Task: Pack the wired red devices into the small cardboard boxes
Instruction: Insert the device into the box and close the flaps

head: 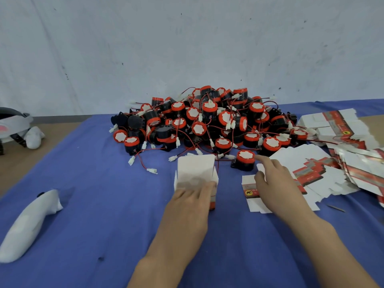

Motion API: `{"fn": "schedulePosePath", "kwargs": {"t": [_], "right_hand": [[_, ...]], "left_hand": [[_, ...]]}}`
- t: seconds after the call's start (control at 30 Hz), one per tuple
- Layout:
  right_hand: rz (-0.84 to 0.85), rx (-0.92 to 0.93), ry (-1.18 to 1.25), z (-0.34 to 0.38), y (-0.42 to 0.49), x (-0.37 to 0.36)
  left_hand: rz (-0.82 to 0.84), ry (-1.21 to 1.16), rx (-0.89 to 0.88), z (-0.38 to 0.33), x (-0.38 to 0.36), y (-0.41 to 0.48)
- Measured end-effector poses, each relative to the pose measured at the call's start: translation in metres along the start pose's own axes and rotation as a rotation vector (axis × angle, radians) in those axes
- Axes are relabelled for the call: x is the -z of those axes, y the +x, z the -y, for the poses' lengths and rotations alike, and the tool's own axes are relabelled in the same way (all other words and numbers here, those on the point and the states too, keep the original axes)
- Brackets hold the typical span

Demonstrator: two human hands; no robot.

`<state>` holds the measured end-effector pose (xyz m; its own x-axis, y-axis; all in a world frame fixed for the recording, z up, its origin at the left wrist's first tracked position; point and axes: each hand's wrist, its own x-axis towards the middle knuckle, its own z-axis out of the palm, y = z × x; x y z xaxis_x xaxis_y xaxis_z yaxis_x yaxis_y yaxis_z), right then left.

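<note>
Small box [196, 171] flap open, contents unclear, gripped by left hand [191, 202]; right hand [274, 179] released, over flat carton [250, 192].

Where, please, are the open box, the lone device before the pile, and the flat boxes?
open box [196, 167]: head view, white inner flap.
lone device [245, 156]: head view, white-faced red cap.
flat boxes [301, 155]: head view, blank white panel.
</note>
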<state>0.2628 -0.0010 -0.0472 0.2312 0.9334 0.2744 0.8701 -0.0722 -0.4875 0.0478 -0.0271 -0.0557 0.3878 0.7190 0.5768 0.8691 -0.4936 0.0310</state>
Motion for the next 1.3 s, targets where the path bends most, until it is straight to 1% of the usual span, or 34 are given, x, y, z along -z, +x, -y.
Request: {"fn": "schedulePosePath", "kwargs": {"t": [0.07,0.17,0.23,0.37,0.47,0.6,0.7,0.73,0.8,0.87,0.97,1.0,1.07,1.13,1.23,1.3], "right_hand": [[-0.002,0.013,-0.038,0.0,0.006,-0.003],[-0.01,0.018,-0.044,-0.001,0.018,-0.008],[-0.014,0.009,-0.043,-0.002,0.027,-0.013],[-0.009,-0.035,-0.031,-0.004,0.041,-0.025],[-0.011,-0.057,-0.062,-0.004,0.046,-0.034],[-0.053,-0.09,-0.112,-0.006,0.05,-0.04],[-0.079,-0.132,-0.056,-0.004,0.05,-0.036],[-0.086,-0.144,-0.005,-0.004,0.049,-0.033],[-0.113,-0.164,0.18,-0.002,0.045,-0.022],[-0.19,-0.157,0.355,0.0,0.038,-0.005],[-0.37,-0.078,0.503,0.004,0.026,0.026],[-0.402,-0.044,0.523,0.007,0.019,0.036],[-0.399,0.05,0.519,0.014,0.001,0.052],[-0.362,0.202,0.455,0.024,-0.02,0.063],[-0.306,0.472,0.298,0.042,-0.044,0.066],[-0.301,0.6,0.231,0.054,-0.055,0.063]], "left_hand": [[-0.031,-0.034,0.0,0.002,-0.001,-0.003],[-0.053,-0.081,-0.107,-0.004,-0.008,-0.005],[-0.066,-0.107,-0.147,-0.01,-0.01,-0.005],[-0.085,-0.146,-0.114,-0.017,-0.004,-0.005],[-0.165,-0.176,-0.126,-0.019,0.003,-0.006],[-0.335,-0.22,-0.152,-0.018,0.008,-0.007],[-0.37,-0.246,-0.119,-0.014,0.008,-0.005],[-0.368,-0.26,-0.1,-0.013,0.008,-0.005],[-0.364,-0.296,-0.055,-0.01,0.008,-0.004],[-0.375,-0.329,-0.015,-0.008,0.01,-0.004],[-0.399,-0.354,0.005,-0.008,0.014,-0.002],[-0.413,-0.369,0.004,-0.009,0.016,-0.002],[-0.441,-0.39,-0.003,-0.013,0.02,0.0],[-0.479,-0.358,-0.011,-0.015,0.025,0.002],[-0.543,-0.212,-0.001,-0.016,0.029,0.006],[-0.551,-0.083,0.019,-0.013,0.029,0.006]]}}
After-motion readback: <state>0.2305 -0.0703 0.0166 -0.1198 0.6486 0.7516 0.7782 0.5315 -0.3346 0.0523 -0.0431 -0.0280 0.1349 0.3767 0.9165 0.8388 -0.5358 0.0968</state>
